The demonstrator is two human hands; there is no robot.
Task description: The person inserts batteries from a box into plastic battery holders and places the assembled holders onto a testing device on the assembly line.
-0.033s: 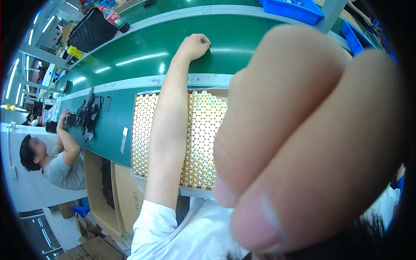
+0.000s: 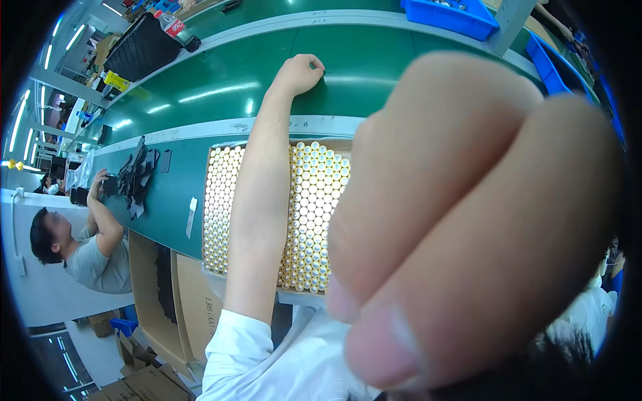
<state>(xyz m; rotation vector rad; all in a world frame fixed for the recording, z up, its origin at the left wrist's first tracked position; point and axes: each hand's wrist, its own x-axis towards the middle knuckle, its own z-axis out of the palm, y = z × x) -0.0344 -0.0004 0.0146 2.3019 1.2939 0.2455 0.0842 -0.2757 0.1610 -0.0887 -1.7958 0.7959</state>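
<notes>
Our right hand fills the right half of the view, held so close to the camera that it blurs and hides what lies behind; we cannot tell whether it grips anything. Our left hand lies far out on the green conveyor belt, fingers curled into a loose fist, with nothing visibly in it. The forearm crosses a tray of pale yellow cylinders at the near edge. Nothing has shifted since the earlier frame. At left a co-worker handles dark parts. Blue bins sit far right, cardboard boxes below.
</notes>
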